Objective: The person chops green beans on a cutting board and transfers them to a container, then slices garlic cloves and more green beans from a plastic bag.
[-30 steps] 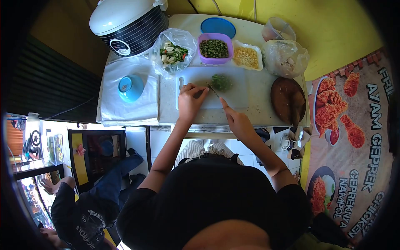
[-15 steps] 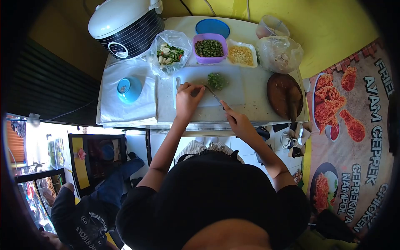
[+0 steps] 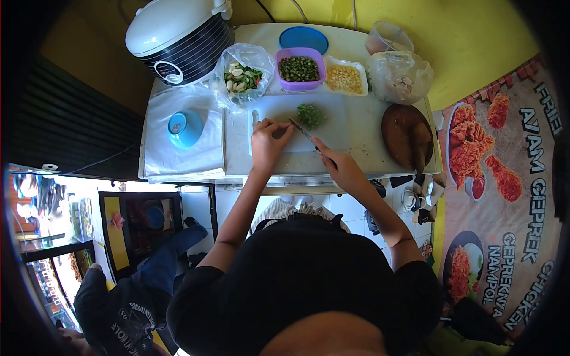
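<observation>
My right hand (image 3: 337,165) grips a small knife (image 3: 303,131), its blade slanting up and left over the white cutting board (image 3: 335,133). Close to the blade's tip, my left hand (image 3: 268,144) is closed in a pinch. Whatever sits between those fingertips is hidden or too small to make out. Just beyond the blade lies a small heap of chopped green pieces (image 3: 310,115) on the board.
Behind the board stand a plastic bag of garlic and chillies (image 3: 242,79), a purple tub (image 3: 301,86) of green pieces, a white tray (image 3: 354,90) of pale yellow bits and another bag (image 3: 401,77). A stone mortar (image 3: 399,142) is right; a blue bowl (image 3: 190,133) left. Another person (image 3: 127,308) sits lower left.
The knife and my right hand have shifted slightly forward and left. My left hand keeps its pinch in nearly the same place.
</observation>
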### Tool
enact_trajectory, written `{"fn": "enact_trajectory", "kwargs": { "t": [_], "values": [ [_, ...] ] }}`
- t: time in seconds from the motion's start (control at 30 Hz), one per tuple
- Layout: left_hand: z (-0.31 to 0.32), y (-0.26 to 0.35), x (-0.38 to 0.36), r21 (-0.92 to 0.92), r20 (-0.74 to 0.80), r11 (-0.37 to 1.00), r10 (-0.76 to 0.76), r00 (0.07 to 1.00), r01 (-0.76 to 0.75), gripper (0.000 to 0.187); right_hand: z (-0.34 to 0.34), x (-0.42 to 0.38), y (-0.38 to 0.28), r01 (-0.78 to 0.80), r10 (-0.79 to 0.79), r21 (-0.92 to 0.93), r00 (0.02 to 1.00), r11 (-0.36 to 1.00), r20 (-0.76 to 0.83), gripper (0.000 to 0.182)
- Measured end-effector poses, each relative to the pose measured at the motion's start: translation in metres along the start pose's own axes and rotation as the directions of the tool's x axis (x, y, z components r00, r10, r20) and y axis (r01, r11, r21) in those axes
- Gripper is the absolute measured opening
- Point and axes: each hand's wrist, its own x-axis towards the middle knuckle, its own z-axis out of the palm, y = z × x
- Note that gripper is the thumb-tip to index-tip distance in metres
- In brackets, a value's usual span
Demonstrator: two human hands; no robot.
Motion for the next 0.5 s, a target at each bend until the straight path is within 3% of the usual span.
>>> {"fn": "enact_trajectory", "kwargs": {
  "t": [0.27, 0.5],
  "values": [
    [-0.0017, -0.0009, 0.0018, -0.010, 0.043, 0.999, -0.041, 0.998, 0.042, 0.011, 0.0074, 0.0020, 0.0030, 0.026, -0.004, -0.403, 0.998, 0.915, 0.055, 0.057],
    [-0.0028, -0.0010, 0.0034, -0.028, 0.078, 0.994, -0.108, 0.991, 0.110, 0.012, -0.0021, 0.0073, -0.0018, 0.035, 0.023, -0.393, 0.989, 0.919, 0.144, 0.063]
  ]
}}
